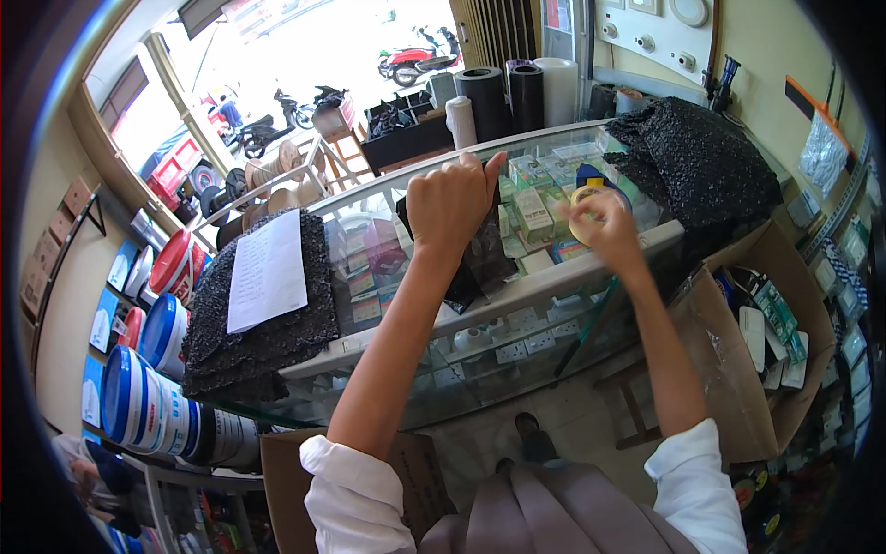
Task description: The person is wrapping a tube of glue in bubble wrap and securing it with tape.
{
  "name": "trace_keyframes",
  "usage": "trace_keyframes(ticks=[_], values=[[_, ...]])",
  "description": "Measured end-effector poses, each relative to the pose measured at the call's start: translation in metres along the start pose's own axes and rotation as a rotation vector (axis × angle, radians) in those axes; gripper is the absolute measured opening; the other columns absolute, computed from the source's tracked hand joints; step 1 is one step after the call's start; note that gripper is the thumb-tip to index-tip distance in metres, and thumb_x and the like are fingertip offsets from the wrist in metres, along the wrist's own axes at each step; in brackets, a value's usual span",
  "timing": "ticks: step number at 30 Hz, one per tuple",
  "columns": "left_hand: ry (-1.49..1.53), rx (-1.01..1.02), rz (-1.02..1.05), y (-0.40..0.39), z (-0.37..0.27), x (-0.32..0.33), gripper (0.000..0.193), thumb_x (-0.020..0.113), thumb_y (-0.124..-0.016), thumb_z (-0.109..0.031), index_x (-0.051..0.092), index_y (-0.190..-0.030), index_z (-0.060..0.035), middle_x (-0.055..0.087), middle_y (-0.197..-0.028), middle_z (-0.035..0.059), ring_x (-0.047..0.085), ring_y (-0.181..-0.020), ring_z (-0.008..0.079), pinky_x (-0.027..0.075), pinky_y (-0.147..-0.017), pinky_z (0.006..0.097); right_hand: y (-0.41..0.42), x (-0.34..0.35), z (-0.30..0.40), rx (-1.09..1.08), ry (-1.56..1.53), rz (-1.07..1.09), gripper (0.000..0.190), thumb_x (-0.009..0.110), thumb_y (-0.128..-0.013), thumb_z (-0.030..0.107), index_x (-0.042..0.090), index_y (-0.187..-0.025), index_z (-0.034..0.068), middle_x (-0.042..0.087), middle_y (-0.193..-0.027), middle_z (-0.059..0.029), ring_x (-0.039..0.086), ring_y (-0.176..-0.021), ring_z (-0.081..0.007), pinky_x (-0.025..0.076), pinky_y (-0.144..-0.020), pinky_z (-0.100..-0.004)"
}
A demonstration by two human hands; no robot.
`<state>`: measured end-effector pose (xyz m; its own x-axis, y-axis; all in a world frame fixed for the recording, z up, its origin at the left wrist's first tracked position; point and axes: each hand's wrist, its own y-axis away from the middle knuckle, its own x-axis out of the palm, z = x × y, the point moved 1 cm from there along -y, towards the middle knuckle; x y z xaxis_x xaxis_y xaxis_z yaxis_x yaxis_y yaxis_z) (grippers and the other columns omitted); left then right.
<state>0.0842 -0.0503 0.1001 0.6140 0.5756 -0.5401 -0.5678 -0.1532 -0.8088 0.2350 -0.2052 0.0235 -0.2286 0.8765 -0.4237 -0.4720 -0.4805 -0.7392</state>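
Observation:
Over the glass display counter (588,280), my left hand (453,201) is closed on the upper part of a black plastic bag (481,260), its thumb raised. The bag's lower end hangs down to the counter's near edge. My right hand (599,218) is at a roll of yellowish tape (578,225), its fingers slightly blurred; the roll seems held in them. Just behind the roll, a blue tape dispenser (590,174) with a yellow part rests on the glass. Small boxed goods (533,215) show through the counter top.
Black bubble wrap (699,159) lies at the counter's right; more bubble wrap (263,360) lies left, under a written paper sheet (268,270). Tall film rolls (479,104) stand behind. An open carton (803,415) is at right, another carton (297,485) below left. Paint pails (128,398) line the left.

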Motion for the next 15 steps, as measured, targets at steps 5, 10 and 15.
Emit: trace_keyframes(ticks=[5,10,15], values=[[-0.03,-0.007,0.059,-0.005,0.001,-0.001,0.055,0.035,-0.097,-0.046,0.054,-0.058,-0.0125,0.054,-0.044,0.0047,0.058,-0.039,0.0198,0.042,-0.037,0.0316,0.034,0.036,0.065,0.446,-0.45,0.583,0.04,0.072,-0.078,0.039,0.072,-0.086,0.0,0.056,-0.062,0.0012,0.042,-0.058,-0.0047,0.032,-0.051,-0.0228],[-0.027,0.01,0.065,-0.007,0.001,0.0,0.056,0.035,-0.097,-0.046,0.054,-0.057,-0.0125,0.056,-0.045,0.0057,0.059,-0.04,0.0205,0.042,-0.036,0.0323,0.048,0.053,0.068,0.621,-0.735,0.606,0.031,0.073,-0.08,0.031,0.073,-0.089,0.001,0.063,-0.067,-0.0005,0.046,-0.059,-0.0051,0.034,-0.053,-0.0227],[-0.036,0.029,0.116,-0.012,0.007,0.002,0.058,0.038,-0.095,-0.048,0.058,-0.055,-0.0121,0.057,-0.046,0.0046,0.06,-0.042,0.0192,0.042,-0.039,0.0305,0.049,0.068,0.066,0.684,-0.774,0.571,0.028,0.072,-0.081,0.027,0.073,-0.09,0.001,0.068,-0.075,-0.0035,0.053,-0.068,-0.0054,0.039,-0.062,-0.0204]])
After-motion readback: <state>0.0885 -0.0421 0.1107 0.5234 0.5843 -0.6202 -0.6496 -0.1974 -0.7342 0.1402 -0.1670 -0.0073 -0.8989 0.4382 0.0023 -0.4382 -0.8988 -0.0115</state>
